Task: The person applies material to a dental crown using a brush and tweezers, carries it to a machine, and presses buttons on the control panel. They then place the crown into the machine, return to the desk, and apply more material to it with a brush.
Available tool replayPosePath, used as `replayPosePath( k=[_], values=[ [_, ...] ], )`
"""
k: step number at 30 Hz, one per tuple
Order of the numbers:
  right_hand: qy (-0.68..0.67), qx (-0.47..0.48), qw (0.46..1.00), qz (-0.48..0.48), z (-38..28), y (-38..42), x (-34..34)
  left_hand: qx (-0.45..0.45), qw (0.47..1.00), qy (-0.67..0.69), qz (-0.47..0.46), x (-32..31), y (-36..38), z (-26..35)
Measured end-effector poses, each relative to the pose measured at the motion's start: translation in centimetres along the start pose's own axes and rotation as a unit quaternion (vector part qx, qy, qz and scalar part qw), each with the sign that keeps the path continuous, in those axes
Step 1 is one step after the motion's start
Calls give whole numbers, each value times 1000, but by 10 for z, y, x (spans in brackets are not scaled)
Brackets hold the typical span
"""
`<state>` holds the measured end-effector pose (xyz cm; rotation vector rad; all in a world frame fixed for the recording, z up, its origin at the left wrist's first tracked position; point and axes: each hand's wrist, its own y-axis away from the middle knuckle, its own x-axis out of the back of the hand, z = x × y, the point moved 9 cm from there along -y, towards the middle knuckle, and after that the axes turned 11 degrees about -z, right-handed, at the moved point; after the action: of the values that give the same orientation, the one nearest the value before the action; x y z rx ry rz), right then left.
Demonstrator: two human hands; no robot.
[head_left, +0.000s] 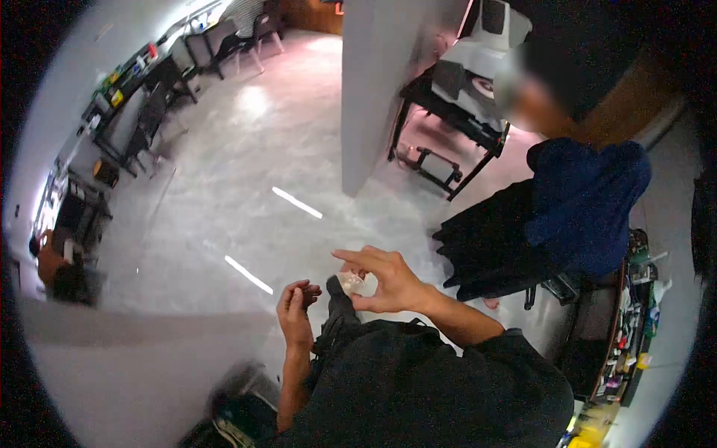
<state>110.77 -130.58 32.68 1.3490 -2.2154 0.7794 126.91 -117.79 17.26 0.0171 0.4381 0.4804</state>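
My right hand [392,280] is in front of my body, thumb and forefinger spread apart. Against its curled other fingers sits a small pale, translucent thing [351,283], perhaps a thin bag; its kind is too blurred to name. To the left, my left hand [296,312] is raised with its fingers loosely bent and parted, and nothing shows in it. The two hands do not touch. Below them are my dark shirt [448,381] and a dark shoe [340,302] on the floor.
A seated person in a dark blue top [582,201] is close on my right, by a cluttered shelf [627,328]. A white machine [478,67] stands on a black table ahead, beyond a grey wall edge [366,97]. Desks and chairs [153,116] line the left.
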Motion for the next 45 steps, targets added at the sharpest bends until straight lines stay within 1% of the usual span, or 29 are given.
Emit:
replayPosePath(
  k=[2, 4, 6, 8, 9, 10, 12, 13, 15, 18, 22, 23, 29, 32, 34, 37, 40, 43, 45],
  values=[
    [-7, -31, 999, 20, 29, -21, 27, -10, 998, -8, -57, -25, -70, 8],
    [-7, -61, 998, 23, 45, -40, 47, -22, 995, -31, -94, -45, -125, 23],
    [0, -54, 998, 30, 63, -61, 69, -36, 991, -49, -123, -64, -172, 39],
    [8, -51, 997, 59, 79, -72, 85, -48, 986, -56, -148, -81, -206, 51],
    [-1, -57, 996, 66, 88, -81, 93, -35, 983, -76, -165, -91, -220, 63],
    [-12, -68, 995, 77, 99, -88, 102, -47, 979, -82, -180, -100, -233, 69],
    [-34, -86, 992, 88, 119, -98, 119, -74, 973, -88, -202, -112, -250, 71],
    [-37, -90, 991, 90, 132, -102, 128, -69, 971, -95, -206, -115, -260, 65],
    [-47, -94, 990, 89, 157, -112, 148, -60, 970, -110, -209, -122, -275, 55],
    [-37, -67, 993, 89, 181, -125, 170, -45, 978, -69, -192, -127, -286, 40],
    [-48, -57, 996, 54, 221, -141, 215, -59, 980, 58, -184, -160, -311, 16],
    [-39, -47, 997, 53, 223, -142, 220, -43, 980, 90, -172, -164, -312, 9],
    [-39, -17, 999, 29, 275, -154, 270, -75, 983, 83, -145, -237, -356, -1],
    [-43, 11, 999, 16, 288, -156, 287, -80, 987, 63, -122, -257, -367, -4],
    [-45, 28, 998, 13, 293, -157, 292, -77, 990, 71, -90, -261, -367, -5],
    [-50, 56, 996, 42, 305, -158, 305, -69, 991, 82, -76, -265, -379, -12],
    [-40, 2, 999, 19, 316, -161, 315, -50, 992, 70, -95, -259, -394, -23],
    [-24, 1, 998, 52, 325, -161, 333, -26, 990, 64, -120, -269, -423, -30],
    [-30, -18, 998, 50, 331, -163, 347, -14, 991, 54, -121, -278, -440, -30]
  ],
)
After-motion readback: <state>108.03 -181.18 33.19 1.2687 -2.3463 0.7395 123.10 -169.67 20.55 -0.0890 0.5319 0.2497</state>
